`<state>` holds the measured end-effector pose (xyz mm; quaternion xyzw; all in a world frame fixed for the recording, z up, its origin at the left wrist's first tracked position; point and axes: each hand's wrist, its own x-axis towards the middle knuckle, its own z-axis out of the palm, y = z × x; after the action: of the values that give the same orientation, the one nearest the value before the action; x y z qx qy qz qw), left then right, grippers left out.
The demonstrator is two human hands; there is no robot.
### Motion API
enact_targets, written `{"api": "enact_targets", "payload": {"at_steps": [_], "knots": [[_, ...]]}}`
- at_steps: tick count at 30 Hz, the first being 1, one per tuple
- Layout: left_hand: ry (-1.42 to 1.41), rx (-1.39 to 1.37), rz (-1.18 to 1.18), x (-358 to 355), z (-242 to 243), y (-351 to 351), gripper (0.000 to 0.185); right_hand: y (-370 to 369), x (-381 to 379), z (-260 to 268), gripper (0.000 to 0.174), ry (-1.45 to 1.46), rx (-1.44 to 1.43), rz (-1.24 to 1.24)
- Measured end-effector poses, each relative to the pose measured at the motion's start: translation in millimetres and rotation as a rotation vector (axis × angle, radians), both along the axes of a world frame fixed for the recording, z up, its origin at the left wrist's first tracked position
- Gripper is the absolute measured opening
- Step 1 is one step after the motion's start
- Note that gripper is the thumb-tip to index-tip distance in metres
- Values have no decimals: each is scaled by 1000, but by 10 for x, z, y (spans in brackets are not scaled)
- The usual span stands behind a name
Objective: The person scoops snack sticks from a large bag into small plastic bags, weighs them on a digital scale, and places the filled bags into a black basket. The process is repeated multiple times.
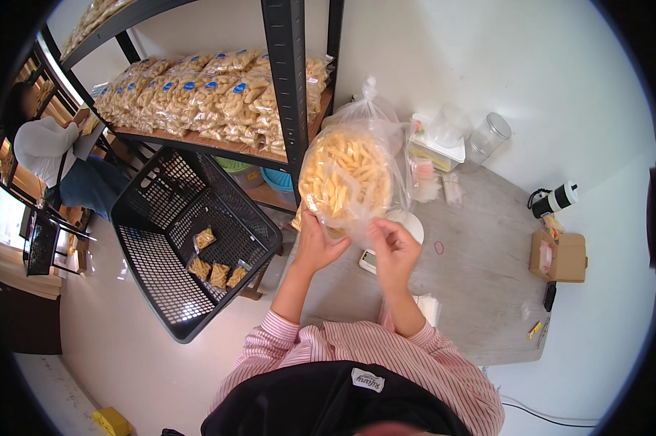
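A large clear plastic bag [343,177] full of pale yellow, stick-shaped snacks stands at the table's far left. In front of it, my left hand [318,245] holds clear plastic, thumb on the near side and fingers partly hidden behind. My right hand [396,248] pinches the same film between thumb and fingertips. Whether this film is a separate small bag or the big bag's edge is hard to tell. Below and behind my right hand sits a digital kitchen scale [367,261] with a round white plate [410,224], both partly covered.
On my left is a black plastic crate [170,272] with several small snack packs [219,275]. A metal shelf [287,82] holds many filled bags [197,98]. A tub [437,139], jar [489,135], flask [556,200] and cardboard box [565,256] stand along the wall. Another person [47,147] is far left.
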<state>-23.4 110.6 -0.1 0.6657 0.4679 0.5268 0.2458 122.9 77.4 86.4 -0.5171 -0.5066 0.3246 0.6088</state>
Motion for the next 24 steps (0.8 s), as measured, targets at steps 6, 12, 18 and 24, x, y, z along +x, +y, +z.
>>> {"api": "enact_targets", "payload": {"at_steps": [6,12,18,24], "knots": [[24,101,29,36,89,1,76,58,4,-82,10,57,2,7],[83,75,1,17,214,9,77,68,-14,-89,12,112,-34,71],[101,244,5,14,333,96,76,178,97,-25,13,179,-209,19],[94,279,-29,-27,393,125,66,253,123,-4,18,319,-127,65]]}}
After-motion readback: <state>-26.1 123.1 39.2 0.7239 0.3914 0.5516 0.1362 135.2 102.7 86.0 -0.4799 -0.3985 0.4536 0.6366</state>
